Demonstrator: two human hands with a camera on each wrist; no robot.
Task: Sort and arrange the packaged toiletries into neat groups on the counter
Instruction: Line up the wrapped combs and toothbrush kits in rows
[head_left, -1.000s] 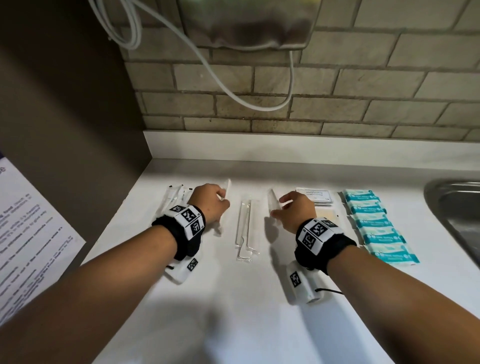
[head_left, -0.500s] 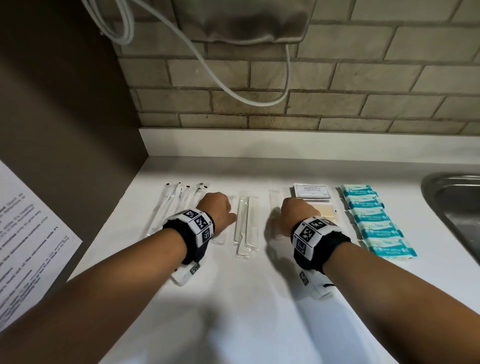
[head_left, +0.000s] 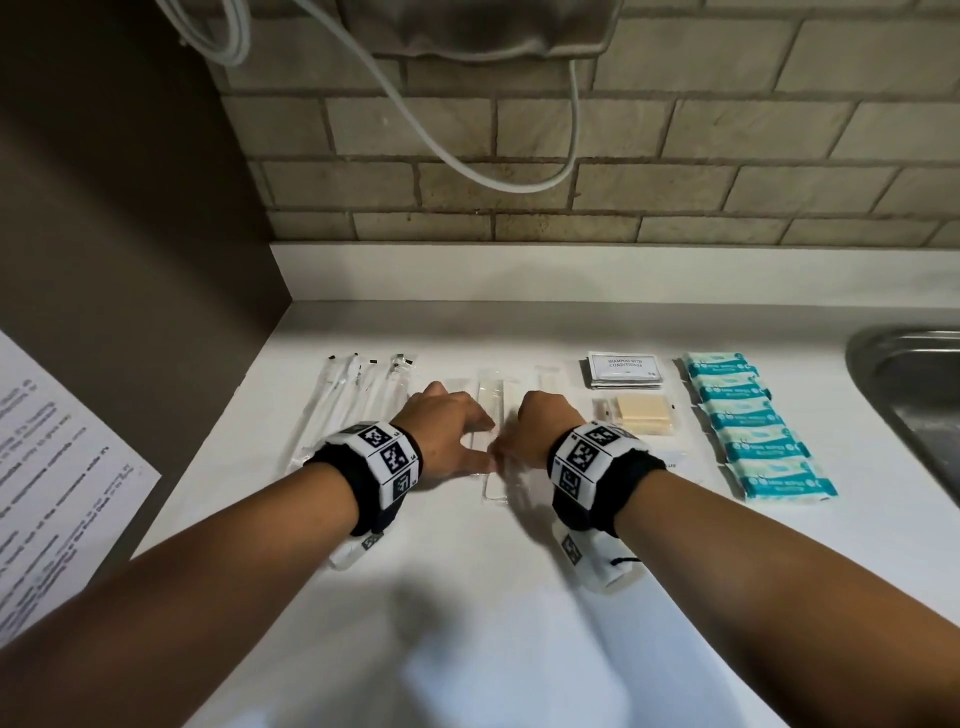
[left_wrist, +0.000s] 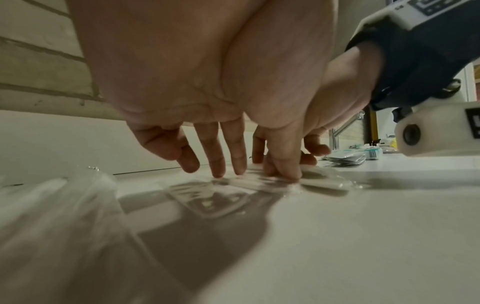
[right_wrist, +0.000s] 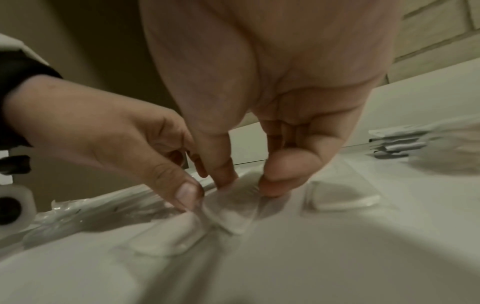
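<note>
Head view: both hands low at worktop centre, left hand (head_left: 447, 434) and right hand (head_left: 540, 426) meeting over a clear-wrapped comb packet (head_left: 491, 410) lying flat, long axis 12 to 6 o'clock. Fingertips hidden there by the hand backs. Right wrist view shows them: right thumb and fingers (right_wrist: 221, 164) pinch the packet's clear wrap (right_wrist: 231, 207), left thumb presses its edge just beside. Left wrist view: left fingers (left_wrist: 215, 156) straight, tips down on the wrap, nothing curled round it. That view also catches a tap far off at 2 o'clock, unseen from the head.

Worktop (head_left: 467, 597) white, brick-tile wall behind, dark panel at 9 o'clock, printed sheet (head_left: 47, 483) at 8 o'clock, steel sink (head_left: 914, 395) at 3 o'clock, hanging cable (head_left: 467, 156) at 12.

Groups in a row: toothbrush packets (head_left: 348, 400) at 10 o'clock of the hands, shampoo sachets (head_left: 626, 370) stacked at 1 o'clock, tan soap packet (head_left: 641, 413) just below them, teal soap bars (head_left: 753, 426) overlapping in a line at 3 o'clock.
</note>
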